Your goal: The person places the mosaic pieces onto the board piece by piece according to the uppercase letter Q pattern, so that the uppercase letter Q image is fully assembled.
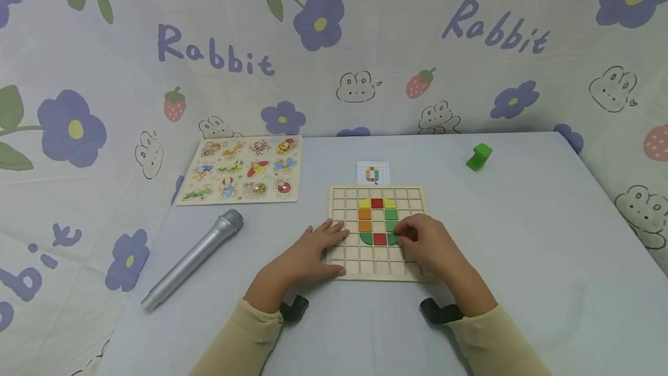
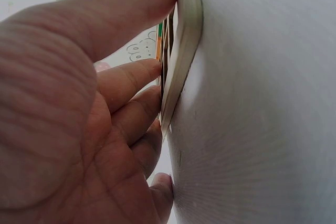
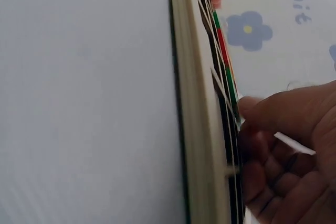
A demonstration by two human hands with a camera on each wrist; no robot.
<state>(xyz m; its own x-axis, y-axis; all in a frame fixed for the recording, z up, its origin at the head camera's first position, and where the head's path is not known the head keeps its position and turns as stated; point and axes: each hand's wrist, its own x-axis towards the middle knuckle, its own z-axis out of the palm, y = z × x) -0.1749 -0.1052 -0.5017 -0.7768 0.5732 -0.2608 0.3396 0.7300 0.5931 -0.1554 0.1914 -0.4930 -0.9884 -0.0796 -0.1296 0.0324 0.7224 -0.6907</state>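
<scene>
A wooden grid board point(image 1: 360, 268) lies on the table, with a ring of red, yellow, orange and green tiles set in its squares. My left hand point(image 1: 305, 255) rests on the board's left side, fingers spread; in the left wrist view its thumb point(image 2: 131, 11) presses the near edge. My right hand point(image 1: 432, 242) reaches over the board's right side, fingers curled, thumb and index finger pinching the green corner tile point(image 1: 392, 239) at the ring's lower right. The fingertips partly cover that tile. A small pattern card point(image 1: 383, 177) showing a similar ring lies behind the board.
Back left lies an insect picture puzzle board point(image 1: 245, 197). A silver microphone point(image 1: 194, 261) lies slantwise in front of it. Toward the back right stands a small green block-like object point(image 1: 479, 156). A printed cloth point(image 1: 396, 45) hangs behind the white table point(image 1: 522, 237).
</scene>
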